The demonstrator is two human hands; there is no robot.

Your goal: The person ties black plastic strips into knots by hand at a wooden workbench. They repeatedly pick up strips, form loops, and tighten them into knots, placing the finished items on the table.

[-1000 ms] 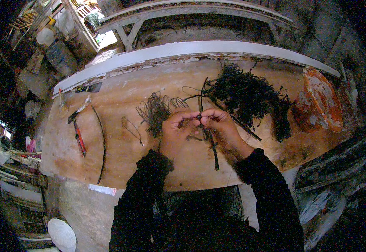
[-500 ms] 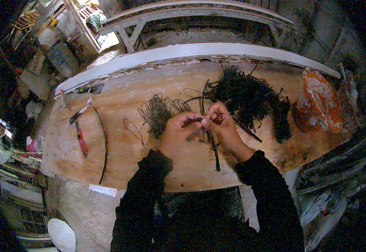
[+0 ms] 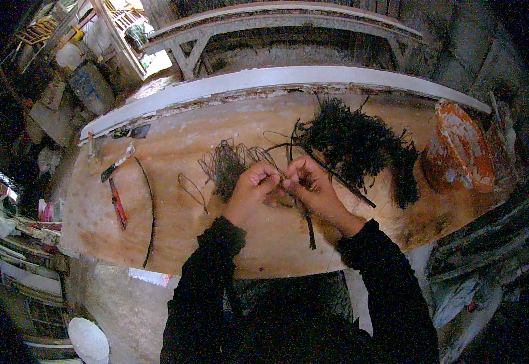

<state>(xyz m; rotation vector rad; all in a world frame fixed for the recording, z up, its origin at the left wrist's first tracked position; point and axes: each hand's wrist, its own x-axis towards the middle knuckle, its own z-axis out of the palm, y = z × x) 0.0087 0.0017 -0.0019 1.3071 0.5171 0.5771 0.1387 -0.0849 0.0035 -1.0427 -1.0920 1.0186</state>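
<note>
Close together over the middle of the table are my left hand (image 3: 251, 189) and my right hand (image 3: 314, 187), both with fingers pinched. Thin dark wire seems to run between their fingertips, though the exact grip is too small to make out. A thin dark stick (image 3: 310, 227) passes under my right fingers toward the near edge, its middle hidden by them. Another dark stick (image 3: 352, 192) slants out beyond my right hand. Just past my left hand lies a tangle of looped thin wire (image 3: 225, 161). Black stringy fibre (image 3: 352, 136) is heaped beyond my right hand.
A wooden table (image 3: 197, 249) carries red-handled pliers (image 3: 118, 206), a knife-like blade (image 3: 118, 162), a long curved dark stick (image 3: 151, 212) and a single wire loop (image 3: 193, 193). An orange, white-smeared bucket (image 3: 461, 151) lies tipped at the right. A white beam (image 3: 288, 76) borders the far edge.
Both hands have shifted slightly, the left fingers curling in and the right hand coming a little lower and nearer. The stick under them has moved slightly.
</note>
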